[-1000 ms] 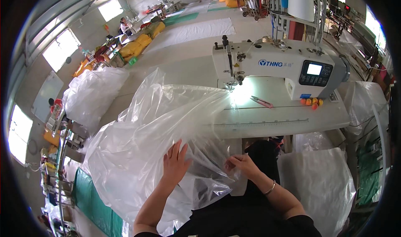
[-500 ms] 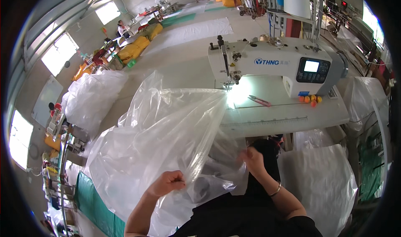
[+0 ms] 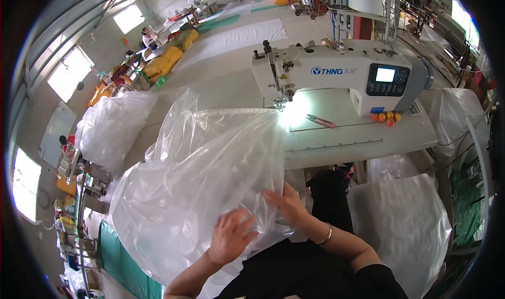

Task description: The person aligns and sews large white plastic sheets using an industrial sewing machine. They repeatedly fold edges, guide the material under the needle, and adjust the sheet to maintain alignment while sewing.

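A large sheet of clear plastic film (image 3: 173, 193) spreads in loose folds over the left of the worktable and down to my lap. Its far edge runs to the needle area of a white sewing machine (image 3: 326, 70), where a bright lamp shines. My left hand (image 3: 231, 237) hovers in front of the film with its fingers spread, a little blurred, holding nothing. To its right, my right hand (image 3: 289, 205) has the film's near right edge between thumb and fingers. A bracelet circles the right wrist.
Red-handled thread snips (image 3: 321, 121) lie on the table beside the needle. Several small orange balls (image 3: 386, 117) sit below the machine's control panel. A ruler strip (image 3: 336, 147) follows the front edge. More plastic film (image 3: 400, 220) hangs at right, and a white bundle (image 3: 113, 128) stands at left.
My left hand has let go of the film's edge, opened and moved right. My right hand has come left onto the film. The view has shifted slightly.
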Motion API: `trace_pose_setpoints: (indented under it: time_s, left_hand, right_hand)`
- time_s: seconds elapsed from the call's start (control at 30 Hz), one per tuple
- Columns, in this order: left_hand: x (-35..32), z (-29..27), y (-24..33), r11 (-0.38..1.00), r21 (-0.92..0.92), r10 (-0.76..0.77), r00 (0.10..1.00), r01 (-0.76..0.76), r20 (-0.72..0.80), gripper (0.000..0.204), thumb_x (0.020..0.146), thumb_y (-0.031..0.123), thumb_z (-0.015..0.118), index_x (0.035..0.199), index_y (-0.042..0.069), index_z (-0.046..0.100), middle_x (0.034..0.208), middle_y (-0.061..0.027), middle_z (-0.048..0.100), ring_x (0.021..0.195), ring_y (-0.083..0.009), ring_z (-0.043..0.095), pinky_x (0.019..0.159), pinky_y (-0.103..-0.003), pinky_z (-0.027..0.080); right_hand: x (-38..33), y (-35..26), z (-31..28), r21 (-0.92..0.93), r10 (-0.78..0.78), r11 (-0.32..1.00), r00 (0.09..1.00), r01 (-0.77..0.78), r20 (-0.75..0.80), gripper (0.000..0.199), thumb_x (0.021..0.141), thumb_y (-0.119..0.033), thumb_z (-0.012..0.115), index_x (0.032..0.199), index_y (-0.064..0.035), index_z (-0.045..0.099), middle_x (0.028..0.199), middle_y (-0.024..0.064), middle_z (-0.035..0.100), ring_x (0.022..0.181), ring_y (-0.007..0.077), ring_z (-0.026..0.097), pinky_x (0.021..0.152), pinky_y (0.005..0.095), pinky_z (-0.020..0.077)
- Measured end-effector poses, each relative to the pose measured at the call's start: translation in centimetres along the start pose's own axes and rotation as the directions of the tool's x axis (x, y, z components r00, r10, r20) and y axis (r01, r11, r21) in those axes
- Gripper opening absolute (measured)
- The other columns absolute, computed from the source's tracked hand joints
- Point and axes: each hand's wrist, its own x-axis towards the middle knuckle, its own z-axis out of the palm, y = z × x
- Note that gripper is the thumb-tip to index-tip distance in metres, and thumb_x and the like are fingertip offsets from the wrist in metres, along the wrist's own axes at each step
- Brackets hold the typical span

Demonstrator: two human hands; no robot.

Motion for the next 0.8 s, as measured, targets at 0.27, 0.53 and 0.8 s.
trace_pose_setpoints:
  time_s: [0.27, 0.53, 0.8]
  left_hand:
    - [-6.5, 5.6, -4.8, 0.857, -0.216, -0.415, 0.875, 0.468, 0.25, 0.011, 0.079, 0.007, 0.062, 0.09, 0.004, 0.063, 0.088, -0.0097, 0.064, 0.088, -0.0316, 0.061, 0.076, -0.042, 0.049]
    - [-6.1, 2.5, -4.2, 0.851, -0.321, -0.414, 0.907, 0.416, 0.078, 0.009, 0.075, 0.003, 0.06, 0.084, 0.003, 0.061, 0.08, -0.0131, 0.06, 0.071, -0.0334, 0.06, 0.061, -0.04, 0.048]
    - [-5.4, -3.7, -9.3, 0.773, -0.36, -0.601, 0.785, 0.522, -0.152, 0.009, 0.071, -0.004, 0.057, 0.08, 0.0, 0.057, 0.072, -0.0116, 0.056, 0.059, -0.0226, 0.053, 0.056, -0.031, 0.043]
  right_hand:
    - [-0.1, 1.6, -1.9, -0.298, -0.359, 0.907, 0.917, 0.299, -0.174, 0.043, 0.087, -0.018, 0.067, 0.12, 0.0005, 0.048, 0.112, 0.0106, 0.058, 0.102, 0.0201, 0.059, 0.087, 0.0328, 0.0469]
    - [1.1, -6.3, 1.3, -0.717, 0.106, -0.233, 0.75, 0.657, 0.652, 0.054, 0.073, -0.028, 0.077, 0.118, -0.005, 0.055, 0.11, 0.0109, 0.06, 0.104, 0.0291, 0.058, 0.096, 0.0368, 0.0382]
    - [-2.6, -1.6, 1.0, -0.566, -0.1, -0.116, 0.558, 0.816, 0.824, 0.014, 0.074, -0.013, 0.068, 0.085, -0.009, 0.06, 0.088, 0.0034, 0.057, 0.085, 0.022, 0.058, 0.081, 0.0351, 0.045]
